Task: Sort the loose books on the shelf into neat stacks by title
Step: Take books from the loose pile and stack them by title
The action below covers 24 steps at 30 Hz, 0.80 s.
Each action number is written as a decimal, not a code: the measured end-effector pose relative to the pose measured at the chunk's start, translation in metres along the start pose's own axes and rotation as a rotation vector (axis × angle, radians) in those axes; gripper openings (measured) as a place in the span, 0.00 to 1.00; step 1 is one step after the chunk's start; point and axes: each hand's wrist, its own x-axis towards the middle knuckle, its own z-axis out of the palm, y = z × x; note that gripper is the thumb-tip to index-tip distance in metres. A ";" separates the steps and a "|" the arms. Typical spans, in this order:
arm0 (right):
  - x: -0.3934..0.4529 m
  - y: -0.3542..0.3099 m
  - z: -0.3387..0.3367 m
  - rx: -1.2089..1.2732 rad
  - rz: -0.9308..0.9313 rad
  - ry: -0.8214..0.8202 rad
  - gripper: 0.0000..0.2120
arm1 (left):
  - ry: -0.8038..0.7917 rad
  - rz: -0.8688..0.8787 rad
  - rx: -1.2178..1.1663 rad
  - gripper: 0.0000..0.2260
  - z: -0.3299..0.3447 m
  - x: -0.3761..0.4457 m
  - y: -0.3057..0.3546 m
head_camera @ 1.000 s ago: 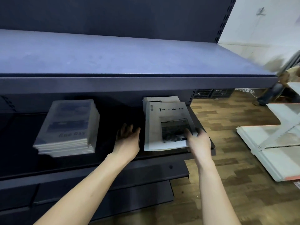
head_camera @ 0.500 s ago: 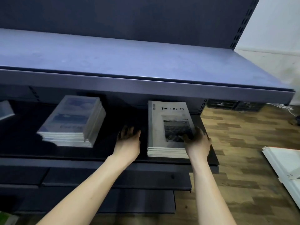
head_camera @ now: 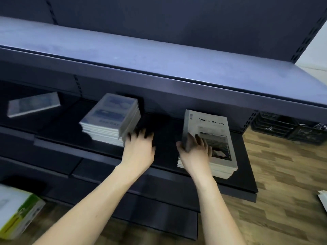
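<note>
Blurred title on the left stack of books (head_camera: 110,119), box (head_camera: 16,211) cut off at the left edge, right hand (head_camera: 194,152) hiding the right stack's (head_camera: 212,138) near left corner

Dim under the upper shelf (head_camera: 159,55), whose top catches soft overhead light. Deep shadow on the lower shelf (head_camera: 247,184). Motion blur throughout, strongest far left. Wide-angle bending at edges.

Both bare forearms reach forward — left hand (head_camera: 139,149) spread flat, right hand (head_camera: 194,151) fingers (head_camera: 203,142) loosely curled
</note>
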 end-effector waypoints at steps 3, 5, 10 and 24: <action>-0.009 -0.031 0.012 -0.044 -0.094 -0.142 0.30 | 0.031 -0.059 0.012 0.23 -0.007 -0.008 -0.025; -0.016 -0.055 0.022 -0.058 -0.171 -0.176 0.30 | 0.045 -0.097 0.010 0.22 -0.011 -0.015 -0.047; -0.031 -0.118 0.058 -0.102 -0.338 -0.220 0.28 | 0.061 -0.197 -0.016 0.23 -0.017 -0.039 -0.114; -0.063 -0.268 0.151 -0.159 -0.102 -0.037 0.31 | 0.046 -0.340 -0.102 0.24 -0.026 -0.089 -0.318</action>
